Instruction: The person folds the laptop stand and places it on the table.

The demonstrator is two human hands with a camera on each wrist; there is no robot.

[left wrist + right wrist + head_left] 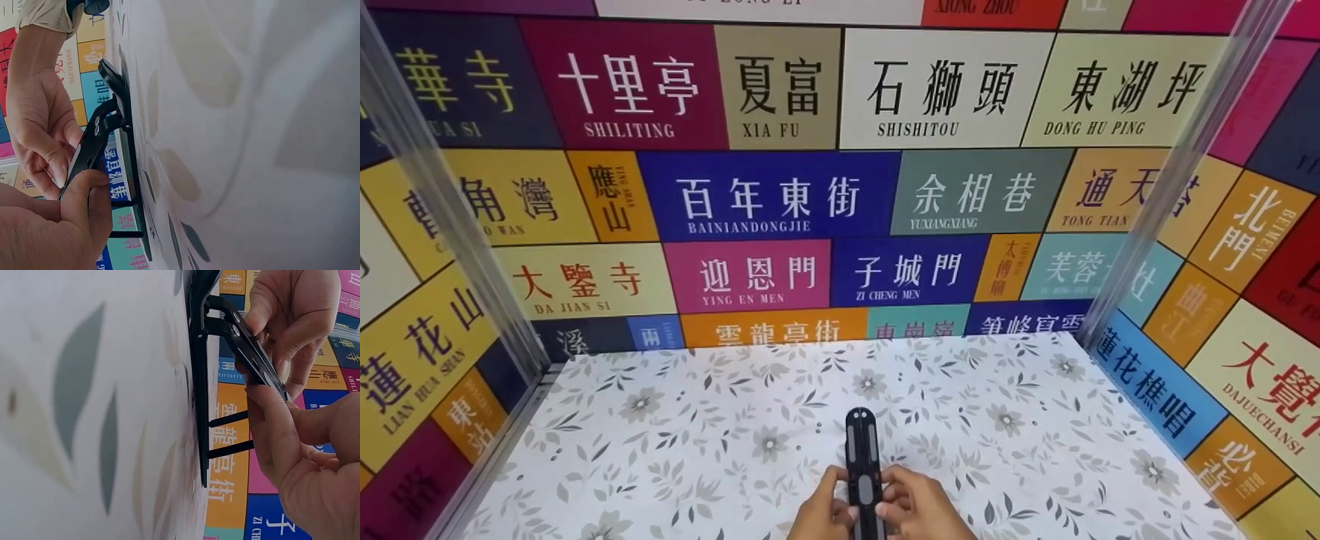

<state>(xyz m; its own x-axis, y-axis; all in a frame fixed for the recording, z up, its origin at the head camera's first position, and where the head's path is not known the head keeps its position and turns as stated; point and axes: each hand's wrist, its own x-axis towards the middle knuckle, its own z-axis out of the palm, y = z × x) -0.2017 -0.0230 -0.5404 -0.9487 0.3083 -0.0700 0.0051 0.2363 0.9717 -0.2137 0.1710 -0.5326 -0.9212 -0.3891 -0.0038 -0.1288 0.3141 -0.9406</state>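
1. With the left hand point(823, 511) and the right hand point(922, 510), grasping the black folding stand point(864, 472) by opposite edges, between bent fingers and thumbs.
2. Held between the hands and reaching forward past the fingertips: long, slim, round-ended, smooth and hard-looking, with 2 small pale dots near the tip.
3. Inlaid just ahead of the fingertips with 2 narrow grey strips point(853, 444), and between the hands with 1 grey oval point(865, 491).
4. Sloping, in the wrist views, as a hinged arm point(93, 138) above a thin, flat base point(199, 410), with 2 straight, slender rods point(229, 449) rising towards the hands.
5. Resting, below the hands, on a white covering point(682, 420) patterned with grey and beige flowers and leaves.
6. Bounded, beyond the hands, by flat, rectangular, multicoloured lettered panels point(772, 195) and, on either side, by glossy upright posts point(1147, 217).
7. Wrapped, at the right wrist, in a pale, wrinkled sleeve point(45, 14).
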